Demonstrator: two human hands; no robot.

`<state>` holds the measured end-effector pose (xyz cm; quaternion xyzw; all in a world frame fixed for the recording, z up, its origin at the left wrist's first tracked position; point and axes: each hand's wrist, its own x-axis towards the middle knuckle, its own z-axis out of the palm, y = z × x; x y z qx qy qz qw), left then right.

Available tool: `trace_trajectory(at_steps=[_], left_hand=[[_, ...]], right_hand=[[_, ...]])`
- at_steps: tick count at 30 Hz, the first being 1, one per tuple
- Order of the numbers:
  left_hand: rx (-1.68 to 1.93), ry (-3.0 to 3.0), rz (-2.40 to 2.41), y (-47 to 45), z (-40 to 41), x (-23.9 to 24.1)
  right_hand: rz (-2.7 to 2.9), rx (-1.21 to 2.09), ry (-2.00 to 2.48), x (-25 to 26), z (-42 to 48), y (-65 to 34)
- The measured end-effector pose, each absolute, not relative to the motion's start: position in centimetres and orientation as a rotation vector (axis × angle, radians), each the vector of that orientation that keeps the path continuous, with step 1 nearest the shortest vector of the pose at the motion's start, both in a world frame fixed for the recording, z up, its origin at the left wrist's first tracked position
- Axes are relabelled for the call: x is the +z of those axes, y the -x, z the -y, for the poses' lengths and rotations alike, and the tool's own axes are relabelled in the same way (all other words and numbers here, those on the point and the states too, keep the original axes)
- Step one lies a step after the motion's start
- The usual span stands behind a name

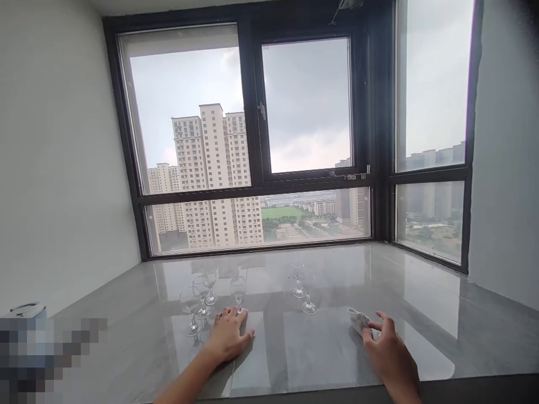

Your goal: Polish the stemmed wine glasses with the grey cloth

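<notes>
- Left hand (229, 336) lies flat on the table (421, 292), palm down, fingers spread and open, holding nothing. Its forearm comes in over the near edge, left of the middle, and slants up and to the right.
- Just past its fingertips, toward the window (307, 106), a stemmed glass (238, 290) stands upright. The foot of this glass touches or almost touches the fingers; I cannot tell which.
- Three more glasses (202, 294) stand upright in a loose cluster left of that one, toward the table's left edge. They are close to one another but apart from the left hand.
- Right hand (385, 350) rests close to the near edge, right of the middle, wrist low, fingers bent, their tips on a small crumpled cloth (357, 320).
- That cloth lies on the table just ahead and to the left of the hand. Whether it is pinched or only pressed down cannot be told.
- Between the two hands but further toward the window edge, a pair of glasses (309, 293) stands upright, apart from both hands and a little nearer the cloth.
</notes>
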<state>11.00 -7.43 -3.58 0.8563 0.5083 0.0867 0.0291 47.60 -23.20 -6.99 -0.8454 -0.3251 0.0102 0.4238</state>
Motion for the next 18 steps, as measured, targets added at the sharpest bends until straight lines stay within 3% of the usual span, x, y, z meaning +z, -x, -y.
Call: trace_trajectory(at_steps=[11,18], left_hand=[[0.206,-2.445,-1.785,-11.1,0.4,-3.5],[0.107,-2.292,-1.956,-12.7,1.4,-4.3]], right_hand=[[0.832,0.017,2.093,-7.6,22.9,-48.1],[0.830,0.052,2.126,-7.2,23.1,-47.9]])
